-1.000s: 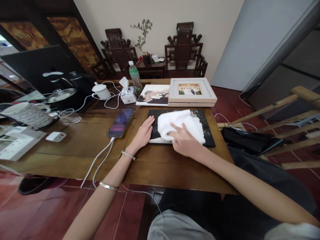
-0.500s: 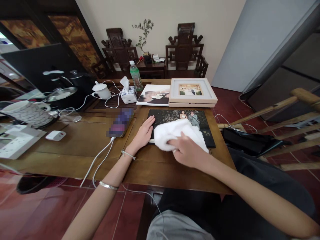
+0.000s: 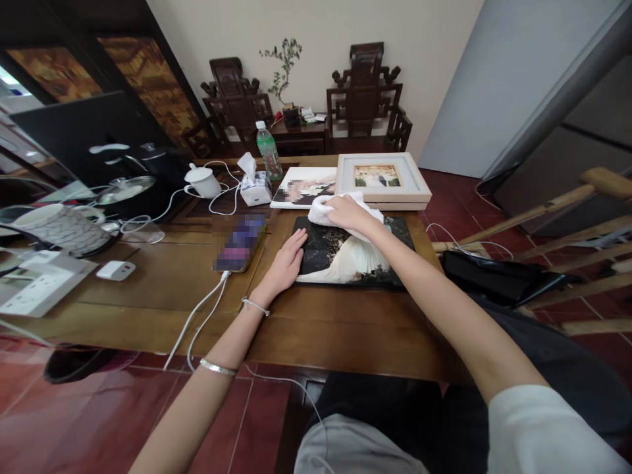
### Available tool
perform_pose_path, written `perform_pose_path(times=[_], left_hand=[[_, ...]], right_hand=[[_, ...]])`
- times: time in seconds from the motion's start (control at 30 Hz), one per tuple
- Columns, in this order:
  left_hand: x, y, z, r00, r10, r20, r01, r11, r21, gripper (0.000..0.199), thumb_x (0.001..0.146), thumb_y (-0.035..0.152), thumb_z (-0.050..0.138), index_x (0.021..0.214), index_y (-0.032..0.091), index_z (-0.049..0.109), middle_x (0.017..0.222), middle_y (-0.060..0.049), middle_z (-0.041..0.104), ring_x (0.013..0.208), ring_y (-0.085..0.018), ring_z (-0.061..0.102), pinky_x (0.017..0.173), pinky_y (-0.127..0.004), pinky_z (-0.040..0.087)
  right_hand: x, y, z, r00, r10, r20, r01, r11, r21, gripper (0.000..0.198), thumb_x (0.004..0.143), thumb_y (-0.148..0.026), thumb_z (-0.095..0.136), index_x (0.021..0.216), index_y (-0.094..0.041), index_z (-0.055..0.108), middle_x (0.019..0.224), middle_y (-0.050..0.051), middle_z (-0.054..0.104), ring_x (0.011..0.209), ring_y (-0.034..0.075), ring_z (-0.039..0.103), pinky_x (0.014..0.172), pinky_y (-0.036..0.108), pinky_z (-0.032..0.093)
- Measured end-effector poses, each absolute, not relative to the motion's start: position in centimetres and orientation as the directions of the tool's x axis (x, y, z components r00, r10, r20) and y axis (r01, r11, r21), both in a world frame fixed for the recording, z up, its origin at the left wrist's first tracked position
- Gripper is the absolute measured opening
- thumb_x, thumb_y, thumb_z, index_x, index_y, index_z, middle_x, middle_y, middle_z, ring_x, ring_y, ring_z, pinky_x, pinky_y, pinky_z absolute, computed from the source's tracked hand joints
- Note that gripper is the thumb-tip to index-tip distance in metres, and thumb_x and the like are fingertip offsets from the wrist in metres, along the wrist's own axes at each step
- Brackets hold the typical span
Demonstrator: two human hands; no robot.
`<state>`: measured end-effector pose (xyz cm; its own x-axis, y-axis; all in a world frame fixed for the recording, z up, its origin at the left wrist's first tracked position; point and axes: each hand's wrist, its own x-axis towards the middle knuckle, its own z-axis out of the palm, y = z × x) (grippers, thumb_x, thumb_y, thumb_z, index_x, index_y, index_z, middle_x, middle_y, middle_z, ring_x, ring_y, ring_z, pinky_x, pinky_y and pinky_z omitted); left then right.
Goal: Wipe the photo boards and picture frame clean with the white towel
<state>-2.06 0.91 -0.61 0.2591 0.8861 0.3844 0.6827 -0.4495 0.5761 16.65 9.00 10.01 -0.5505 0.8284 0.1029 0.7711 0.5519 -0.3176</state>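
A dark wedding photo panel (image 3: 340, 260) lies flat on the wooden table, a white dress showing across its lower part. My left hand (image 3: 289, 260) rests on the panel's left edge, fingers stretched out and holding nothing. At the panel's far edge, my right hand (image 3: 348, 214) grips a bunched white cloth (image 3: 320, 209), which covers the upper part of the picture. My right forearm passes over the panel's right side.
Behind the panel are a light picture frame (image 3: 419, 187) and a white-edged photo (image 3: 306, 187). To the left lie a phone (image 3: 241, 243) with cables, a tissue box (image 3: 255, 187), a lidded cup (image 3: 202, 181), a power strip (image 3: 44, 283) and a green-labelled bottle (image 3: 268, 151).
My right hand has pushed the cloth away from me, from the panel's near side to its far edge, uncovering the white dress. My left hand has stayed on the left edge.
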Motion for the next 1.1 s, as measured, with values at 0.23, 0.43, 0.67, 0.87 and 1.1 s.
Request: perform_pose_path(times=[0.23,0.43,0.67,0.87,1.1], left_hand=[[-2.0,0.9,-0.6,0.249,0.893,0.375,0.679,-0.437,0.589,0.045,0.092,0.024,0.032,0.133,0.012,0.047,0.145,-0.012,0.041,0.137,-0.021,0.032,0.115,-0.044,0.023],[-1.9,0.8,-0.3,0.252,0.89,0.381,0.682,-0.442,0.583,0.045,0.093,0.026,0.032,0.132,0.012,0.048,0.144,-0.011,0.042,0.137,-0.021,0.033,0.115,-0.043,0.024],[-1.9,0.8,-0.4,0.248,0.887,0.39,0.667,-0.448,0.596,0.043,0.093,0.025,0.033,0.131,0.014,0.049,0.144,-0.011,0.042,0.137,-0.021,0.033,0.115,-0.044,0.024],[-2.1,1.0,-0.8,0.254,0.876,0.41,0.656,-0.467,0.592,0.045,0.093,0.025,0.032,0.132,0.011,0.049,0.144,-0.014,0.042,0.137,-0.022,0.033,0.115,-0.044,0.025],[-2.0,1.0,-0.8,0.236,0.878,0.416,0.623,-0.465,0.629,0.044,0.093,0.03,0.036,0.131,0.015,0.05,0.144,-0.011,0.043,0.137,-0.023,0.033,0.115,-0.046,0.023]], right_hand=[[17.4,3.7,7.2,-0.578,0.8,0.16,0.744,0.598,-0.298,0.044,0.077,-0.009,0.04,0.113,-0.016,0.064,0.116,0.013,0.065,0.104,0.027,0.058,0.095,0.041,0.035],[19.5,-5.4,6.3,-0.683,0.718,0.135,0.659,0.685,-0.309,0.039,0.073,-0.007,0.042,0.103,-0.011,0.066,0.127,0.022,0.056,0.132,0.03,0.035,0.106,0.057,0.017],[23.4,-10.1,7.7,-0.71,0.703,0.035,0.622,0.649,-0.438,0.043,0.069,-0.005,0.04,0.101,-0.017,0.065,0.122,0.013,0.062,0.13,0.027,0.041,0.108,0.054,0.023],[27.0,-6.0,7.1,-0.55,0.827,0.117,0.761,0.554,-0.337,0.045,0.07,-0.006,0.038,0.102,-0.018,0.067,0.1,0.008,0.071,0.096,0.027,0.062,0.1,0.047,0.035],[24.8,0.9,7.1,-0.468,0.871,0.146,0.832,0.49,-0.259,0.035,0.072,-0.009,0.039,0.092,-0.016,0.067,0.088,0.01,0.07,0.083,0.027,0.063,0.09,0.046,0.039]])
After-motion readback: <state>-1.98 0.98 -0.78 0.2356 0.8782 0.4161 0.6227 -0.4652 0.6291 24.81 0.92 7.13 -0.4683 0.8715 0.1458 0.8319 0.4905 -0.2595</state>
